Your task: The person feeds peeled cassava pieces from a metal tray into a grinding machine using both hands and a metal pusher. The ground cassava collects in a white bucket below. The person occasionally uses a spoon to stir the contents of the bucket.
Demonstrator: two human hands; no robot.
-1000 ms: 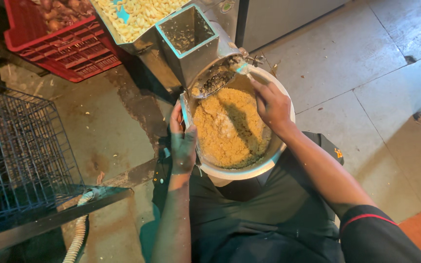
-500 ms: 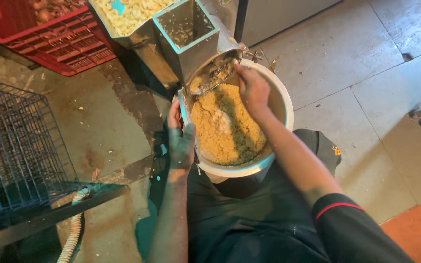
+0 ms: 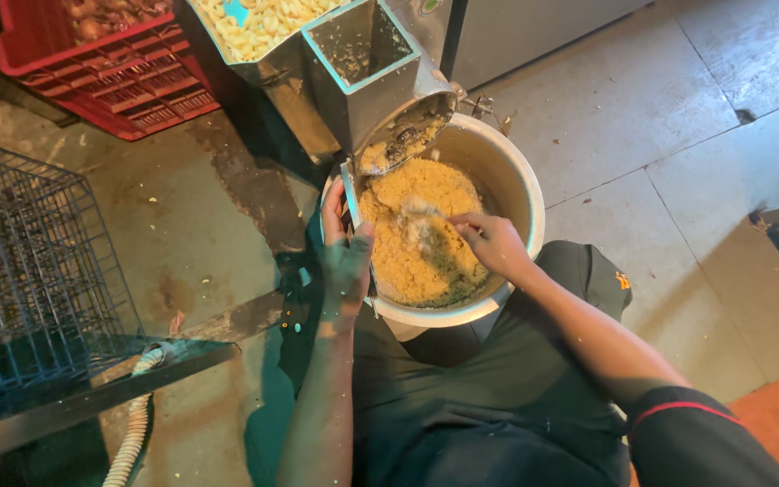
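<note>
Gripping white bowl [image 3: 523,189], yellow mash [image 3: 416,234].

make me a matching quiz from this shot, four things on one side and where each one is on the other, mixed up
Things:
1. red crate
2. left hand
3. right hand
4. wire cage

Places:
A. on the yellow mash inside the bowl
B. far left, on the floor
C. top left, behind the grinder
D. on the near left rim of the bowl

Pairs: 1-C, 2-D, 3-A, 4-B
</note>
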